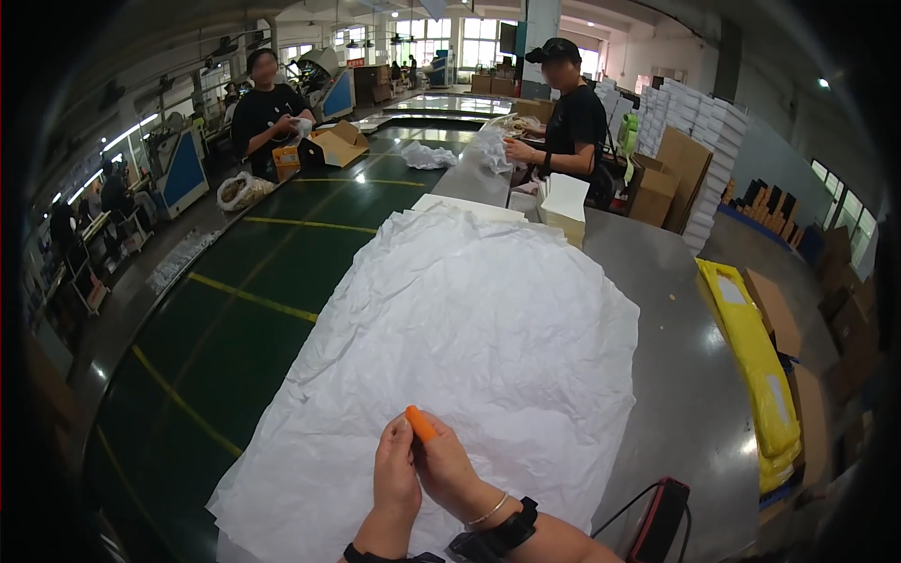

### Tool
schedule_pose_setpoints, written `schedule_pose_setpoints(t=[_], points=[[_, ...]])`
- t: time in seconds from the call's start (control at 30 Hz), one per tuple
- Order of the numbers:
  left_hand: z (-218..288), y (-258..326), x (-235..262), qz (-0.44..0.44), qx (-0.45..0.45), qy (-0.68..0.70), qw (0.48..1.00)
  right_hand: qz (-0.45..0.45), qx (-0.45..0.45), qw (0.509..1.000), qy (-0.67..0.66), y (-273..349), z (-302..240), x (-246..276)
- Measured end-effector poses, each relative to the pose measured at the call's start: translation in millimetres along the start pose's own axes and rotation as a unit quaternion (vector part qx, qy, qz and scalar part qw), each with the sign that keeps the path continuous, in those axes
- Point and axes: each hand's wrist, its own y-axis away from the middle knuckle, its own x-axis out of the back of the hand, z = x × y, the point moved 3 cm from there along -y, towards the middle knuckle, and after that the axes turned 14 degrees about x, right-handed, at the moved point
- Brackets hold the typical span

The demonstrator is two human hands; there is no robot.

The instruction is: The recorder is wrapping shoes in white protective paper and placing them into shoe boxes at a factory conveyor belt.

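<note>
A sheet of crumpled white paper (pixel 469 310) lies spread over the near part of the worktable. Low over its front half, my two hands meet. Between them is a small orange finger cot (pixel 421 427), which seems to cover a fingertip of my right hand (pixel 450 469); exactly which finger is unclear. My left hand (pixel 396 474) pinches at the side of the cot, thumb up and fingers closed. The right hand's fingers are curled and partly hidden behind the left. Dark bands circle both wrists, and a bracelet sits on the right one.
Left of the paper runs a green surface (pixel 244 272) with yellow lines. A stack of white sheets (pixel 563 202) stands beyond it. At right lie a yellow plastic-wrapped package (pixel 755 366) and a black-red device (pixel 662 516) with a cord. Two co-workers stand across the table, handling white material.
</note>
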Motion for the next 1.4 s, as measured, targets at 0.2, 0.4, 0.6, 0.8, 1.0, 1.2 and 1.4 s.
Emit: schedule_pose_setpoints(t=[0.2,0.4,0.6,0.8,1.0,1.2,1.4], points=[[-1.7,-5.2,12.6,0.006,-0.008,-0.001,1.000,-0.027,0.006,0.999,-0.020,-4.9,6.3,-2.3],[-14.8,-9.4,15.1,0.003,0.004,-0.025,1.000,0.018,0.011,1.000,0.005,2.0,1.5,3.9],[-10.5,-8.9,14.5,-0.002,0.004,-0.016,1.000,-0.001,0.019,1.000,0.000,-0.3,0.0,-5.0],[-9.2,-3.5,13.0,-0.001,0.017,-0.008,1.000,0.025,0.012,1.000,0.013,4.9,-1.3,-9.0],[-9.9,-6.5,11.7,-0.007,0.013,-0.012,1.000,0.010,0.017,1.000,0.009,1.6,-1.8,-4.9],[-1.8,-6.7,9.8,-0.004,0.008,-0.018,1.000,-0.002,0.017,1.000,0.007,-1.8,-1.2,-6.5],[-4.1,-4.0,13.3,0.003,0.001,-0.014,1.000,0.010,0.016,0.999,0.036,-0.1,3.7,-4.9]])
